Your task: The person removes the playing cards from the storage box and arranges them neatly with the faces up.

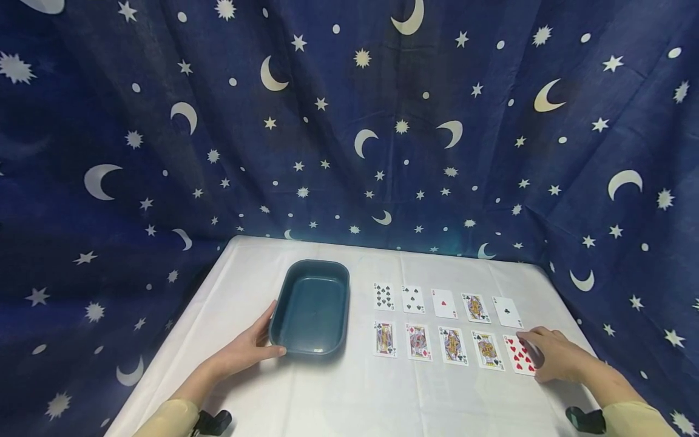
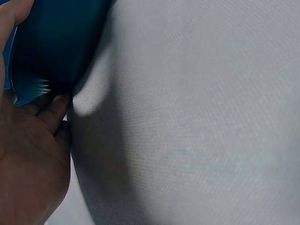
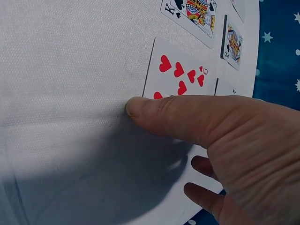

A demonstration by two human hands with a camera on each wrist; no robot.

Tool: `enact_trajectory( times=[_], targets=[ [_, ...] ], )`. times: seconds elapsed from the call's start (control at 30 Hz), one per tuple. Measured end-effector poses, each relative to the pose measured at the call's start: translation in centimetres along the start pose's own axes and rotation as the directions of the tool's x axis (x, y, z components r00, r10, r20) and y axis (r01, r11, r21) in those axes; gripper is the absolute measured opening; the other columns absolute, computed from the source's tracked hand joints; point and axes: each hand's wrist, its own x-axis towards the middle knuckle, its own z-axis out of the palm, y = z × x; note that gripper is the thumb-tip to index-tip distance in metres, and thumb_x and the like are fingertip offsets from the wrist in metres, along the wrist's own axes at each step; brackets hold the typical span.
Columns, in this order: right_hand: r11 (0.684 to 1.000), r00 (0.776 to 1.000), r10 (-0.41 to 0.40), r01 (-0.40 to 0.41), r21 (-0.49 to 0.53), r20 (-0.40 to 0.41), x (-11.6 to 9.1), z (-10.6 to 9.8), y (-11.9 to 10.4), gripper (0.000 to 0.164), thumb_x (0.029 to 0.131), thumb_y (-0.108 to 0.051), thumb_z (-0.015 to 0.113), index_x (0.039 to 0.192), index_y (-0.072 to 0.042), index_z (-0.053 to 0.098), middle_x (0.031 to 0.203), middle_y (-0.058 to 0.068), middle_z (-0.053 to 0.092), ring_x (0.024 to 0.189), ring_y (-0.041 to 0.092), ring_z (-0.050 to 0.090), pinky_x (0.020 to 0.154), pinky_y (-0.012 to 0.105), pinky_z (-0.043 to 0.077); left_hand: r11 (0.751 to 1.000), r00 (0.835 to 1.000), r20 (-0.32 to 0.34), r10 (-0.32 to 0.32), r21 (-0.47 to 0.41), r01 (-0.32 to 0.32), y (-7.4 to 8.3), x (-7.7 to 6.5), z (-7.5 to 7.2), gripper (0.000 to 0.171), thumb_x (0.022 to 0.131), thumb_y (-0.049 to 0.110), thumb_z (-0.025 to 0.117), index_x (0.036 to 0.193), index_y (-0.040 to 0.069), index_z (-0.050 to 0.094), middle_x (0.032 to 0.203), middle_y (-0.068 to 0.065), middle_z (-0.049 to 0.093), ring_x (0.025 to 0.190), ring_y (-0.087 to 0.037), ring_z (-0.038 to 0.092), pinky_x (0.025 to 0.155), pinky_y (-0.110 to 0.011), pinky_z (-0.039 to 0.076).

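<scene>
My left hand (image 1: pixel 246 349) grips the near left corner of a dark teal, shallow rectangular tray (image 1: pixel 314 312). Its thumb lies along the tray's near side and the fingers along the left side; in the left wrist view some fingertips disappear behind the tray wall. At the right end of the nearer row of cards, my right hand (image 1: pixel 562 358) holds a heart playing card (image 1: pixel 519 354) by its edges, the thumb at its near corner and the forefinger at its far corner. The right wrist view shows the thumb covering part of this card (image 3: pixel 180 77).
Face-up playing cards form two rows right of the tray. The nearer row has several face cards, including one (image 1: pixel 452 346); the farther has an ace of hearts (image 1: pixel 445 303) and an ace of clubs (image 1: pixel 507 312). A starry blue curtain (image 1: pixel 327 139) hangs behind the white-covered table (image 1: pixel 382 400).
</scene>
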Motion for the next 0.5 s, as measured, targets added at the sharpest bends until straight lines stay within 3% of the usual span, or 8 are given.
enact_trajectory(
  times=[0.13,0.3,0.43,0.5],
  targets=[
    [1.000,1.000,-0.018,0.018,0.003,-0.022,-0.1,0.2,-0.1,0.093,0.059,-0.022,0.095,0.139,0.004,0.056,0.133,0.031,0.051,0.117,0.054,0.047,0.096,0.077,0.040,1.000,1.000,0.003,-0.003,0.002,0.003,0.0,-0.2,-0.2,0.114,0.087,0.038,0.083,0.166,0.032,0.001,0.172,-0.008,0.003,0.155,-0.034,0.014,0.122,-0.049,0.023],
    [0.998,0.995,-0.053,0.055,0.016,-0.082,-0.5,0.6,-0.4,0.085,0.064,-0.023,0.090,0.137,0.006,0.056,0.129,0.030,0.055,0.115,0.053,0.050,0.094,0.075,0.043,0.999,1.000,-0.002,-0.004,0.033,0.004,0.1,-0.8,-1.0,0.103,0.095,0.038,0.073,0.166,0.027,-0.001,0.170,-0.017,0.010,0.153,-0.040,0.019,0.122,-0.055,0.024],
    [0.997,0.976,-0.080,0.076,-0.028,-0.204,-0.7,0.6,-0.8,0.079,0.076,-0.037,0.086,0.137,0.004,0.057,0.130,0.029,0.056,0.117,0.052,0.051,0.093,0.073,0.045,0.990,0.996,-0.083,0.014,0.144,-0.002,0.2,-1.4,-2.1,0.094,0.101,0.047,0.062,0.166,0.025,-0.001,0.170,-0.017,0.013,0.153,-0.041,0.020,0.121,-0.062,0.021],
    [0.995,0.957,-0.098,0.086,-0.057,-0.272,-0.6,0.4,-1.2,0.079,0.079,-0.043,0.084,0.138,0.003,0.058,0.131,0.028,0.056,0.118,0.051,0.050,0.094,0.073,0.044,0.971,0.989,-0.140,0.056,0.239,-0.021,0.2,-1.7,-2.8,0.093,0.101,0.050,0.060,0.166,0.022,0.001,0.170,-0.017,0.011,0.153,-0.042,0.018,0.120,-0.065,0.020]
  ],
)
